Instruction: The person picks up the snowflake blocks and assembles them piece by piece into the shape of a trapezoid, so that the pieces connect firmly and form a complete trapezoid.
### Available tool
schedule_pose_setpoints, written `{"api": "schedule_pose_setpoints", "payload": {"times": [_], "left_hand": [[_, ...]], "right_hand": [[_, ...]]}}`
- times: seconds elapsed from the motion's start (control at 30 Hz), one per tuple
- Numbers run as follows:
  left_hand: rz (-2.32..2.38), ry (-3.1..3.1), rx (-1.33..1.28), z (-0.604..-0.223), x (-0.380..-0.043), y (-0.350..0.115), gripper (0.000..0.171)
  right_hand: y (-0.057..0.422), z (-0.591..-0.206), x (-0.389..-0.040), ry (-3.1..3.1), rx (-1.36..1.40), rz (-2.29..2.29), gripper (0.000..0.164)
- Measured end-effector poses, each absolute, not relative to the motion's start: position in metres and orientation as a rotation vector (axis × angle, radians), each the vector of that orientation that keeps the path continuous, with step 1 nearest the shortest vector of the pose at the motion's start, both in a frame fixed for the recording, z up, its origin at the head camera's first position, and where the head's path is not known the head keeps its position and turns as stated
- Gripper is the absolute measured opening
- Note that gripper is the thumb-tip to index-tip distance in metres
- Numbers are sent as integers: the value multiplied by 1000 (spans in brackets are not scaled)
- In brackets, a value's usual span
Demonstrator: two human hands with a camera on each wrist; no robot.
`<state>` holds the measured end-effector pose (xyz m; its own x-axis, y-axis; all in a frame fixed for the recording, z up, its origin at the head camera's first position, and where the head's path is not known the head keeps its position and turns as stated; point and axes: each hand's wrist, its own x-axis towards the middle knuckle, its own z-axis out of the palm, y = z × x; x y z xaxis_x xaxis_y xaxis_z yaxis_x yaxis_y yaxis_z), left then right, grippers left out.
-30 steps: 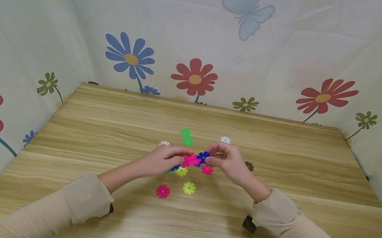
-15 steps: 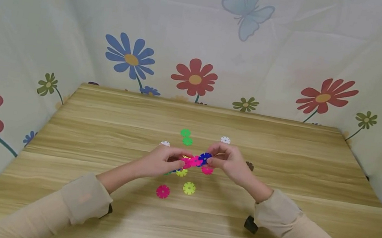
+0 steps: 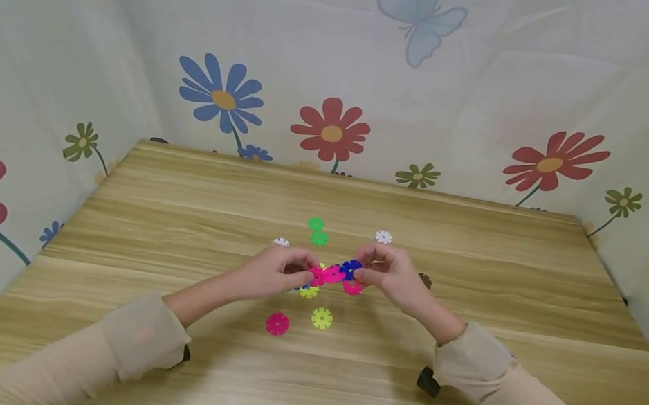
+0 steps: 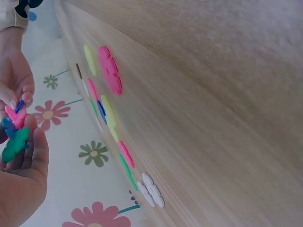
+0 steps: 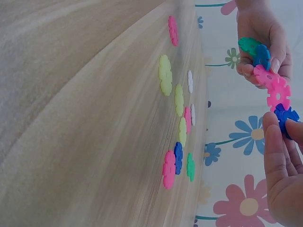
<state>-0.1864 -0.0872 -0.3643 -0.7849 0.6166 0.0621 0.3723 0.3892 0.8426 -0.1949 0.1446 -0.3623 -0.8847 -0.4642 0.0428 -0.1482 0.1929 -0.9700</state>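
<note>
Between my hands, raised over the wooden table (image 3: 201,352), is a chain of linked plastic snowflake discs. In the right wrist view it runs from a green disc (image 5: 249,46) through a blue disc (image 5: 262,56) and two pink discs (image 5: 278,94) to a dark blue disc (image 5: 284,118). My left hand (image 3: 270,273) grips the chain near its first pink disc, thumb on the near side. The thumb and fingertips of my right hand (image 3: 394,281) pinch the dark blue disc at the other end. In the head view, the left hand hides the green end.
Loose snowflake discs lie around and below the hands: a yellow disc (image 3: 322,318) and a magenta disc (image 3: 278,323) nearer me, green discs (image 3: 319,238) and a white disc (image 3: 383,237) farther back. A brown disc (image 3: 425,280) is partly behind the right hand. A flowered curtain (image 3: 469,77) surrounds the table.
The chain and right hand have shifted slightly to the right. The left hand's fingers have drawn back a little, uncovering more of the pink disc. Both hands keep hold of the chain.
</note>
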Motion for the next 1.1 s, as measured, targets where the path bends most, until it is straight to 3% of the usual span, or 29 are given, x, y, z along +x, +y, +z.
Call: {"api": "schedule_pose_setpoints", "payload": {"times": [0.37,0.73,1.1], "left_hand": [[1348,2447,822,-352,-180,-82,14],[1368,2344,838,-369,-187,-78,34],[1372,2387,898,-371,-189,-80,19]], "right_hand": [[141,-361,-193,2187,-572,-1761,16],[128,-360,-192,2101,-652,-1741,19],[131,-362,-199,2114,-641,-1672,23]]}}
